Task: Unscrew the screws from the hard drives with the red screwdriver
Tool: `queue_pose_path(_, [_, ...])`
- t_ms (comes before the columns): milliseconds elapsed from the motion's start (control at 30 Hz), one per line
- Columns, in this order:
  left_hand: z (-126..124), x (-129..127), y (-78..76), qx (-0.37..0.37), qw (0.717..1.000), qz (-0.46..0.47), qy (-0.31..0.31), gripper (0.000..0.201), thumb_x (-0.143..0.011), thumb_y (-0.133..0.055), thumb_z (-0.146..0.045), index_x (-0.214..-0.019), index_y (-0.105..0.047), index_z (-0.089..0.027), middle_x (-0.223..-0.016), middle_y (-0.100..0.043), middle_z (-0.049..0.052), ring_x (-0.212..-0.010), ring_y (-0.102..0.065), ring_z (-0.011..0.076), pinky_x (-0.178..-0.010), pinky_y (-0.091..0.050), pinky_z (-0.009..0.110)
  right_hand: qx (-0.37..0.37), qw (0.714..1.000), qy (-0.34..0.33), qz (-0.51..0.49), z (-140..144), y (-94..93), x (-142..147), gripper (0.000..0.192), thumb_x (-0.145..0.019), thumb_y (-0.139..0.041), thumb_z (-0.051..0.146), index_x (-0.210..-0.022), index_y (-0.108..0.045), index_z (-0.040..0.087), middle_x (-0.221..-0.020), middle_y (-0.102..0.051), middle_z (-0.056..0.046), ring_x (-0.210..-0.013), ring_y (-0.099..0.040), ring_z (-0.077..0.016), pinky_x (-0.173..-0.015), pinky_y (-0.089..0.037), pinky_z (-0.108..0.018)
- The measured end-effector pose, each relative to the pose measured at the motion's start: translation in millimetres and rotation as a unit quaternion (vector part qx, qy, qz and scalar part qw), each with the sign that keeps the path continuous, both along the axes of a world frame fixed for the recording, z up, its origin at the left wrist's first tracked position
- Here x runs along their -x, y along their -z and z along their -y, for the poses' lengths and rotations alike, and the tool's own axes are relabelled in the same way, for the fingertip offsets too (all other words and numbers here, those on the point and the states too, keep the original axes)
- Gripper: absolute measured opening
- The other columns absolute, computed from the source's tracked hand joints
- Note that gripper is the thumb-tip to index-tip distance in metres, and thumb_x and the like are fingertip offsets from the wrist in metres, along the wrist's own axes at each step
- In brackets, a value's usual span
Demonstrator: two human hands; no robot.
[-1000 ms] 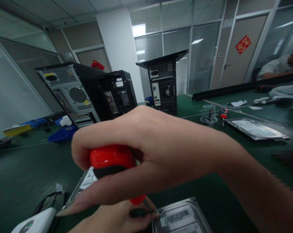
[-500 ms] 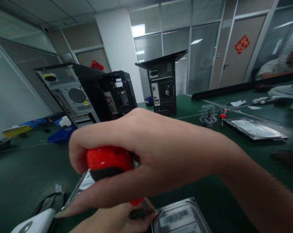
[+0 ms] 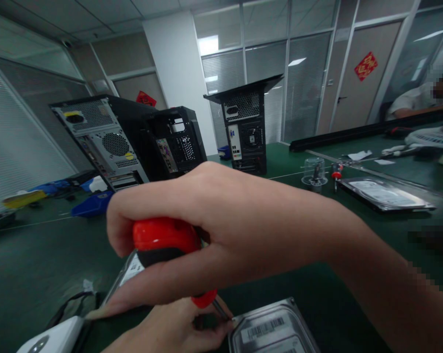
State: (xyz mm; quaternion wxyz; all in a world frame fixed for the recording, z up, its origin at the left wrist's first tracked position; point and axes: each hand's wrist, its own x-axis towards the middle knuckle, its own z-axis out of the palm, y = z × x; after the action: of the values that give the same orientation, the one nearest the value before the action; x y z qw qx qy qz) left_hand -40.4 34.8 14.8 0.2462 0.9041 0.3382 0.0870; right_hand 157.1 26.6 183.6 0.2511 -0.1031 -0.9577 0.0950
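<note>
**Screwdriver held over a hard drive on the green bench**

The left hand (image 3: 173,331) sits low in the frame, fingers curled in a pinch beside the metal shaft; whether that grip actually touches the shaft I cannot tell. Just above it, the right hand (image 3: 221,230) wraps a closed grip around the red and black handle of the screwdriver (image 3: 162,240), thumb stretched along the underside. The tip points down at the corner of a hard drive (image 3: 273,328) lying flat just right of the left grip. Its white label carries a barcode; the print is too small to read.

Behind the grips, three open computer cases (image 3: 107,142) stand on the bench (image 3: 30,264). Far right of the right grip stands a clear plastic cup (image 3: 314,172) with something small and dark inside, then another hard drive (image 3: 385,194) lying flat.
</note>
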Motion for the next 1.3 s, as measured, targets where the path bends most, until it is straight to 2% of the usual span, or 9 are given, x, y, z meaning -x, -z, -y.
queue_pose_path(200, [-1.5,1.8,3.5,-0.008,1.000,0.000,0.009,0.018,-0.085,-0.064,-0.034,-0.091,-0.077,-0.022,-0.085,-0.077,0.003,-0.074,-0.073,0.0189,-0.066,-0.058,0.023,-0.003,1.000,0.011,-0.004,0.7,-1.0,-0.5,0.020,-0.093,-0.057,0.024,-0.102,-0.058,0.006,-0.082,-0.049,0.007,-0.069,-0.049,-0.0046,-0.054,-0.038,-0.019])
queue_pose_path(567, [-2.5,0.3,3.9,-0.001,0.999,0.027,0.025,0.017,-0.084,-0.064,-0.029,-0.094,-0.077,-0.022,-0.087,-0.078,0.003,-0.077,-0.074,0.0192,-0.073,-0.058,0.025,-0.003,1.000,0.008,0.001,1.0,-0.6,0.2,0.022,-0.094,-0.055,0.024,-0.106,-0.058,0.006,-0.085,-0.051,0.006,-0.071,-0.052,-0.0058,-0.054,-0.038,-0.020])
queue_pose_path(700, [-0.3,-2.2,-1.2,0.035,0.999,-0.008,0.002,0.020,-0.085,-0.062,-0.031,-0.095,-0.077,-0.022,-0.089,-0.077,0.003,-0.081,-0.073,0.0199,-0.067,-0.057,0.022,-0.005,1.000,0.015,0.006,1.3,-0.6,-0.1,0.022,-0.094,-0.056,0.025,-0.106,-0.057,0.007,-0.087,-0.053,0.006,-0.073,-0.052,-0.0058,-0.055,-0.039,-0.020])
queue_pose_path(867, [1.5,-3.5,-8.2,0.043,0.999,-0.016,-0.019,0.022,-0.081,-0.062,-0.031,-0.096,-0.076,-0.023,-0.092,-0.077,0.003,-0.084,-0.073,0.0204,-0.071,-0.058,0.024,-0.004,0.999,0.025,0.020,2.1,-2.0,0.8,0.020,-0.094,-0.056,0.026,-0.104,-0.056,0.009,-0.087,-0.053,0.007,-0.072,-0.052,-0.0050,-0.054,-0.038,-0.019])
queue_pose_path(1100, [0.9,7.0,-11.6,0.072,0.996,-0.052,-0.015,0.031,-0.077,-0.061,-0.025,-0.106,-0.073,-0.030,-0.101,-0.075,0.000,-0.089,-0.071,0.0205,-0.079,-0.058,0.030,0.007,1.000,0.012,0.008,1.2,-1.2,-0.5,0.014,-0.095,-0.056,0.025,-0.099,-0.053,0.013,-0.081,-0.049,0.008,-0.069,-0.051,-0.0039,-0.055,-0.038,-0.017])
queue_pose_path(1300, [0.1,-1.0,-20.9,0.062,0.997,-0.053,-0.017,0.031,-0.075,-0.060,-0.024,-0.102,-0.074,-0.027,-0.099,-0.076,0.002,-0.089,-0.071,0.0225,-0.080,-0.058,0.032,0.012,1.000,0.007,0.006,0.5,-2.4,0.3,0.013,-0.094,-0.058,0.024,-0.097,-0.052,0.013,-0.081,-0.048,0.008,-0.069,-0.050,-0.0040,-0.055,-0.038,-0.017])
